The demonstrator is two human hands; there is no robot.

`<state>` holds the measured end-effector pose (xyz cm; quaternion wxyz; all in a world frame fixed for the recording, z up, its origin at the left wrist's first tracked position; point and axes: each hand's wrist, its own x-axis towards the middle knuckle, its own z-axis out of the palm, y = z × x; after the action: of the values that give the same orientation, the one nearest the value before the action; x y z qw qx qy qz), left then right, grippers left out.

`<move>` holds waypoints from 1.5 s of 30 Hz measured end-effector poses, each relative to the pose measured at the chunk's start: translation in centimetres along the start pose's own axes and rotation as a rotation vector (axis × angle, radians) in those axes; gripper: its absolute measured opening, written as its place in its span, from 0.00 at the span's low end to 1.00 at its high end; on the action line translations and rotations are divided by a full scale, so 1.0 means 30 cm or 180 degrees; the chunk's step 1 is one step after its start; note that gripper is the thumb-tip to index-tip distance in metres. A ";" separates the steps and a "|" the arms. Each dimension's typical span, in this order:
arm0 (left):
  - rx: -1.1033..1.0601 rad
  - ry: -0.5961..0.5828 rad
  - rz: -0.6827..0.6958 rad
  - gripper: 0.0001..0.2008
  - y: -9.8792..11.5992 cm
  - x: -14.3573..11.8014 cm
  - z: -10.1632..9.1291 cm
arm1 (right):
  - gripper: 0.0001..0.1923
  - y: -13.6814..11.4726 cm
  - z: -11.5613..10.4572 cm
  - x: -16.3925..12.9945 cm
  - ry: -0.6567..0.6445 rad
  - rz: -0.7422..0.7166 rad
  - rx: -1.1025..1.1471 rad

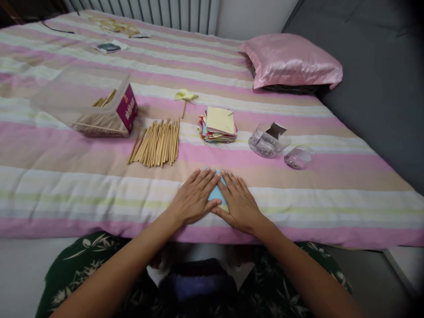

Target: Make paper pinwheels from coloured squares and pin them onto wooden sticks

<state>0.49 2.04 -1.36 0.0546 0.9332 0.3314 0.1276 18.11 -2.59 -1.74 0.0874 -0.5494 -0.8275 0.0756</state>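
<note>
Both my hands lie flat near the front edge of the striped bed. My left hand [196, 196] and my right hand [239, 201] press on a light blue sheet of paper [217, 195], fingers stretched out and pointing away from me. Much of the paper is hidden under the palms; its blue shows between the hands. Just beyond them lies a bundle of thin wooden sticks [157, 143] on the left. Ahead is a stack of coloured paper squares [221, 121] with a pale yellow one on top. A yellow paper pinwheel [185, 95] on a stick lies farther back.
At left stands a clear plastic box [82, 88] holding more sticks. To the right are a clear tub [265, 143] with small metal pieces and a smaller cup [299, 157]. A pink pillow [294, 62] sits at back right. Yellow ribbon-like strips [114, 27] lie far left.
</note>
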 end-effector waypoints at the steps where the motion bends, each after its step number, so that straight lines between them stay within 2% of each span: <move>1: 0.0004 -0.0018 -0.0039 0.32 0.000 -0.004 0.006 | 0.42 0.000 0.001 0.000 0.0008 -0.0004 0.0007; 10: 0.0114 -0.0037 -0.0200 0.33 0.006 -0.012 0.008 | 0.47 -0.004 -0.002 -0.010 0.0042 0.0149 0.0039; 16: 0.0134 0.0137 -0.0366 0.35 0.008 -0.021 0.015 | 0.51 0.002 0.006 -0.023 0.0213 0.0285 0.0169; 23: 0.0165 0.0162 -0.0403 0.36 0.008 -0.027 0.015 | 0.42 0.004 -0.044 -0.011 0.0625 0.0343 0.0593; 26: 0.0186 0.0118 -0.0364 0.36 0.006 -0.027 0.015 | 0.40 -0.011 -0.057 0.006 0.0437 0.0157 0.0352; 30: 0.0207 0.0117 -0.0361 0.37 0.003 -0.029 0.019 | 0.36 -0.021 -0.036 0.020 0.0086 0.0104 0.0171; 37: 0.0203 0.0179 -0.0363 0.39 0.001 -0.030 0.023 | 0.42 -0.016 -0.023 0.004 0.0232 0.0167 0.0078; 45: 0.0281 0.0090 -0.0363 0.39 0.003 -0.035 0.019 | 0.46 -0.009 -0.008 -0.012 0.0164 0.0216 0.0003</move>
<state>-0.09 1.28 -2.11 0.0158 0.9124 0.3901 0.1227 18.06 -3.04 -1.46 0.1063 -0.5789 -0.8059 0.0648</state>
